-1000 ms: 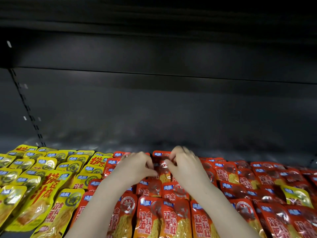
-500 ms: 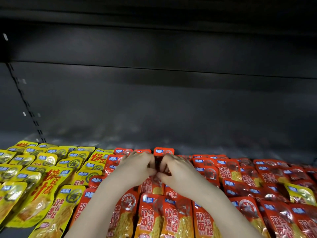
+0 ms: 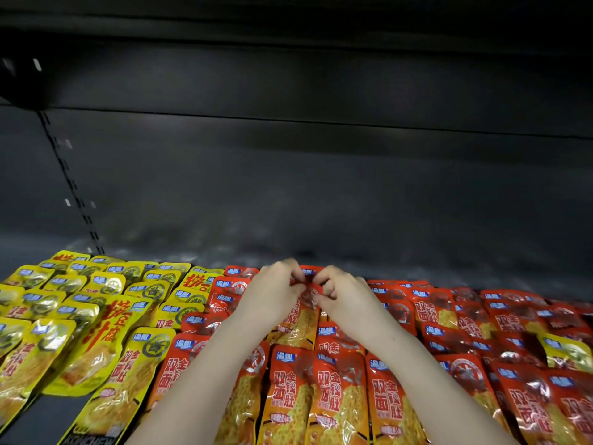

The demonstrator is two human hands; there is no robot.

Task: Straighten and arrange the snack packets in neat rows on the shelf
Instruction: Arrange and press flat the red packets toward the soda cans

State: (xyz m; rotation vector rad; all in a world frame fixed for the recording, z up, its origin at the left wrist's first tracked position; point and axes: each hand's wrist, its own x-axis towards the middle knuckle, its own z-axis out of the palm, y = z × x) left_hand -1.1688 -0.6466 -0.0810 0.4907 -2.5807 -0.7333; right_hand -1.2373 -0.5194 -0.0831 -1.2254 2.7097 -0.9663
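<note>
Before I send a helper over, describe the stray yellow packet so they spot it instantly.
On the shelf, find the red packets covering its right half. Near their far-right edge lies the stray yellow packet. Every neighbour is red.

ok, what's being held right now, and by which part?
One red snack packet, pinched at its top edge: left hand at the upper-left corner, right hand at the upper-right.
</note>
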